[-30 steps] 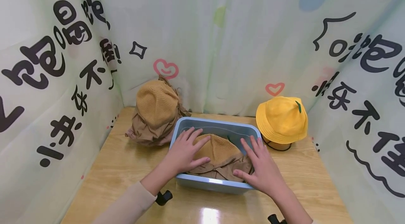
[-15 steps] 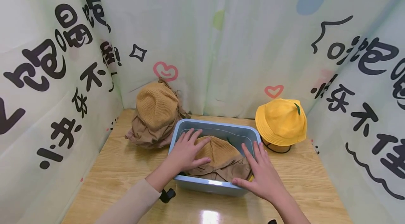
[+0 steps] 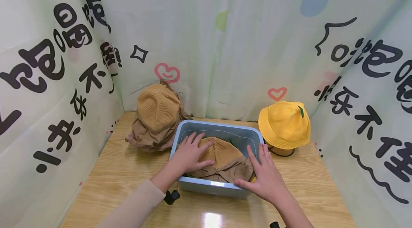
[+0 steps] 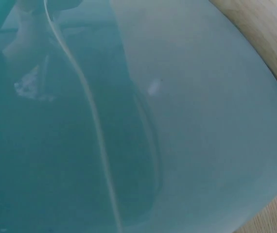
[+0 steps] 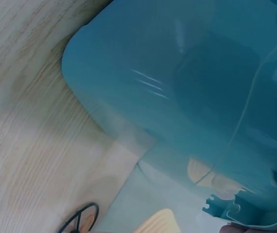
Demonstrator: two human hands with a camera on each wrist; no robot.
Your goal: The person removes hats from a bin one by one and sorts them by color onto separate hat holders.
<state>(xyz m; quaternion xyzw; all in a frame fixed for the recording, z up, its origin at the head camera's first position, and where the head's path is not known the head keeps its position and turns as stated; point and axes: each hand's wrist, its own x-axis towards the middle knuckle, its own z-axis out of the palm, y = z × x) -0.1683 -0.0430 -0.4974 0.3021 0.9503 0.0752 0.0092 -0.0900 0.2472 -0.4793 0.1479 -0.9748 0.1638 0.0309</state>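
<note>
A blue plastic bin (image 3: 214, 189) stands on the wooden table, its outer walls filling much of both wrist views. Inside lies a tan knitted hat (image 3: 222, 153) with a brown cloth brim. My left hand (image 3: 188, 154) spreads over the bin's left side, fingers extended above the hat; whether they touch it I cannot tell. At the right side, my right hand (image 3: 265, 178) lies over the rim with straight fingers, its thumb at the near rim. A sliver of yellow shows under the brown brim near that hand. The lower part of the bin's contents is hidden.
Behind the bin on the left stands a similar tan and brown hat (image 3: 157, 110). A yellow bucket hat (image 3: 284, 125) sits on a stand with a black wire base (image 5: 82, 218) at the back right. Printed curtains surround the wooden table (image 3: 106, 188).
My right thumb has moved from inside the bin out to its near right rim, and the yellow sliver has come into sight. The left hand stays nearly in place.
</note>
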